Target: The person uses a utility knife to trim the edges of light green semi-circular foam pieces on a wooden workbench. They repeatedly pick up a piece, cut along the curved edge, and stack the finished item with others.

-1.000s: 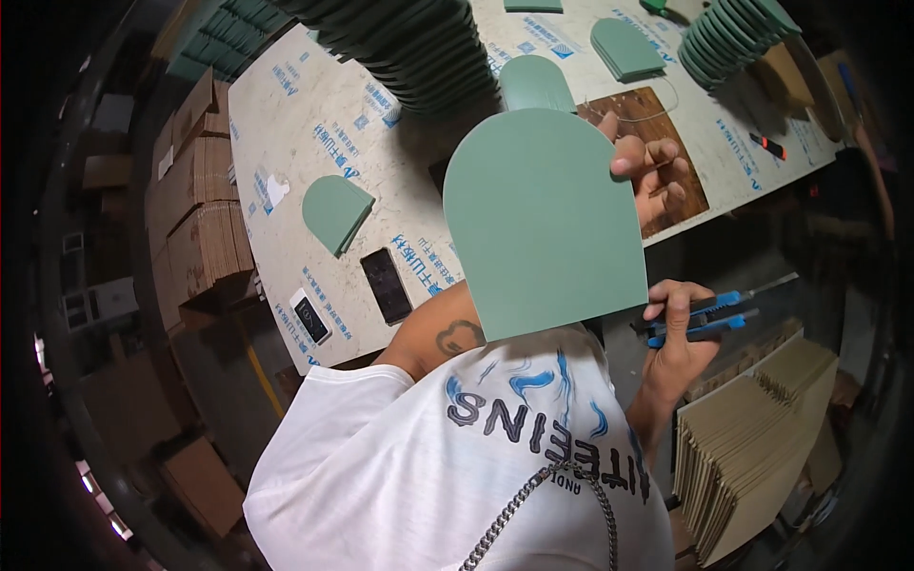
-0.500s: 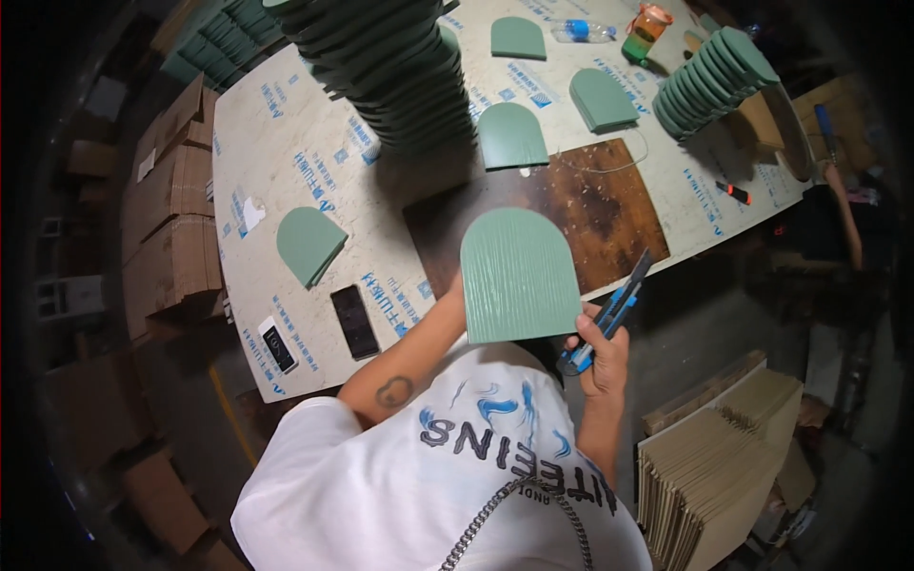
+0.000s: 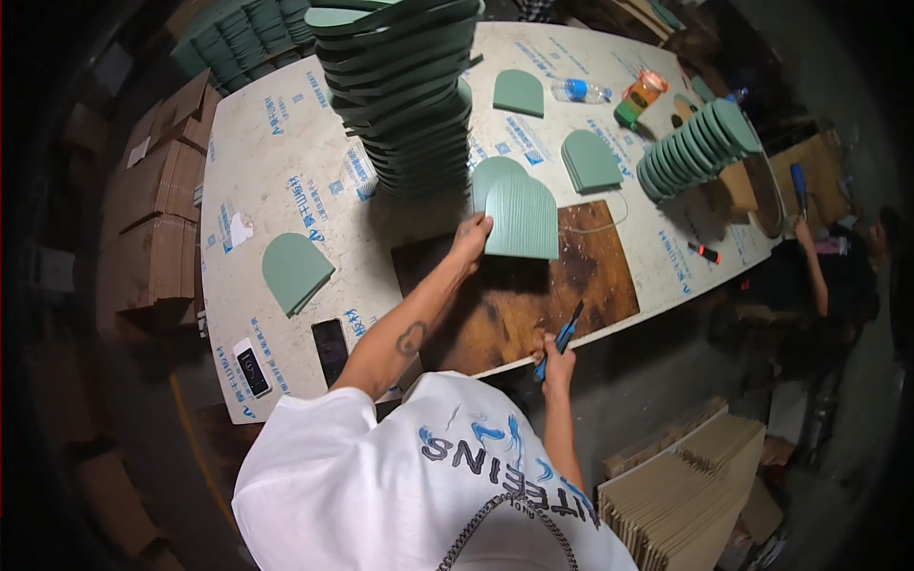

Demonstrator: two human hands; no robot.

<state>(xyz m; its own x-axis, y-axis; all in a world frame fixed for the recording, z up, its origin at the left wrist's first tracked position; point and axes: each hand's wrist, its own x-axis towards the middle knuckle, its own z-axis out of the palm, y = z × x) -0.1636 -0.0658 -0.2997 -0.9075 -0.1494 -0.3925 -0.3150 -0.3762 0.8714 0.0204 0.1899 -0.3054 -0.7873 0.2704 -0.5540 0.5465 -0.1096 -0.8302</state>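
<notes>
My left hand (image 3: 470,238) grips the left edge of a green arched panel (image 3: 522,221) with fine ridges across its face. The panel is held out over the far side of a dark brown board (image 3: 514,324). Behind it, partly covered, is another green arched panel (image 3: 495,173). Close to the table's near edge, my right hand (image 3: 557,363) is wrapped round a blue utility knife (image 3: 564,341), its dark tip pointing up and away. A tall stack of green panels (image 3: 400,105) rises to the left of the held panel.
More green panels (image 3: 297,271) lie at the left, near a black phone (image 3: 330,348) and a white-framed display (image 3: 252,367). A leaning row of panels (image 3: 695,152), a bottle (image 3: 581,90) and an orange-green bottle (image 3: 640,99) are at the far right. Another person's hand (image 3: 804,233) shows beyond the table.
My left hand has carried the ridged panel forward, away from my body, so it overlaps the panel behind. My right hand has let go of its corner and moved left, keeping the knife.
</notes>
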